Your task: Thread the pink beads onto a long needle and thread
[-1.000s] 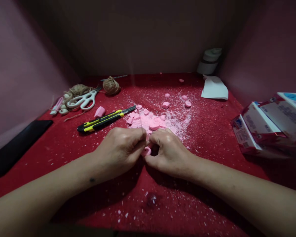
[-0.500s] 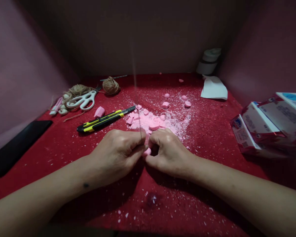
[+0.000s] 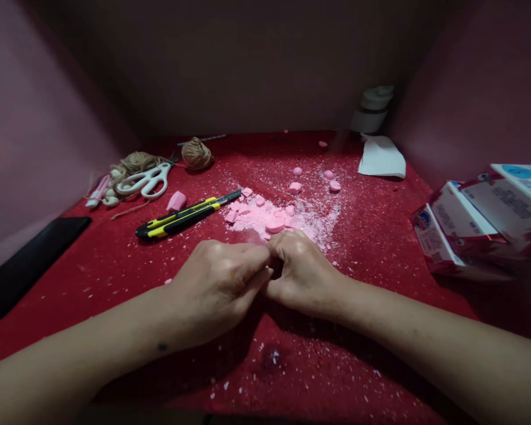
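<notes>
My left hand and my right hand meet fingertip to fingertip low over the red cloth. Both are closed in a pinch. The left fingers lie over the right fingertips, so the small pink piece in the right hand is covered, and I cannot make out what the left hand pinches. Just beyond the hands lies a heap of pink crumbs and chunks. A yellow and black utility knife lies to the left of the heap.
White scissors and twine lie at the back left, near a pink block. A black flat object sits at the left edge. Red and white cartons stand on the right, white paper at the back.
The left fingers have closed in over the right fingertips and now cover the pink piece. The thin upright needle seen at the left hand no longer shows.
</notes>
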The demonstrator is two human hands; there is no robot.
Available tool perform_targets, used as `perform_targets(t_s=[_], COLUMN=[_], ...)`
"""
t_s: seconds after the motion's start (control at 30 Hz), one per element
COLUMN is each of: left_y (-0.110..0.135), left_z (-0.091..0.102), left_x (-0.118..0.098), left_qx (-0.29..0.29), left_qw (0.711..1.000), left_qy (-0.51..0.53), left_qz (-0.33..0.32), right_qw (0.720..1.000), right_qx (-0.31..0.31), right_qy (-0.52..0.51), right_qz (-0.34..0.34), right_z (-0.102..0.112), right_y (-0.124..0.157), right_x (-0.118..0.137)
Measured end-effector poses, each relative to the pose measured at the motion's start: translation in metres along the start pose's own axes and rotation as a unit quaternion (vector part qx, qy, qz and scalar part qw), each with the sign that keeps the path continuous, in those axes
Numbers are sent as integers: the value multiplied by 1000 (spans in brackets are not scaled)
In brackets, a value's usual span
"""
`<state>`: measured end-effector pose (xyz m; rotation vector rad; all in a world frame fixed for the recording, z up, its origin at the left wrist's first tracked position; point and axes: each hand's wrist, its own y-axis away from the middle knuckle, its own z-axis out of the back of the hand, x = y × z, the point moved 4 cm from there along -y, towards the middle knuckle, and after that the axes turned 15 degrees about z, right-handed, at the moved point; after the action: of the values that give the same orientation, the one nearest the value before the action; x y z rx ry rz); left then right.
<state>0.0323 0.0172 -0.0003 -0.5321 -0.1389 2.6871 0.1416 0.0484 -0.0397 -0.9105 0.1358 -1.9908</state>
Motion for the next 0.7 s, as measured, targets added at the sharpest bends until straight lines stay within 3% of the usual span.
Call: perform_targets(t_s=[0.13, 0.47, 0.7], left_y=[-3, -9, -6], left_z=[-1, 4, 18], left_x=[-2, 10, 5], left_qx=[-11, 25, -30], left_qw=[1000, 987, 996], left_qy=[7, 130, 59], left_qz=[-10, 87, 59], right_qw=[1000, 1000, 1000], right_qx=[7, -6, -6], right_qy=[3, 4, 4], right_qz=[7, 4, -6], right_z=[1, -1, -2], right_y=[-1, 0, 1], right_x=[1, -1, 0])
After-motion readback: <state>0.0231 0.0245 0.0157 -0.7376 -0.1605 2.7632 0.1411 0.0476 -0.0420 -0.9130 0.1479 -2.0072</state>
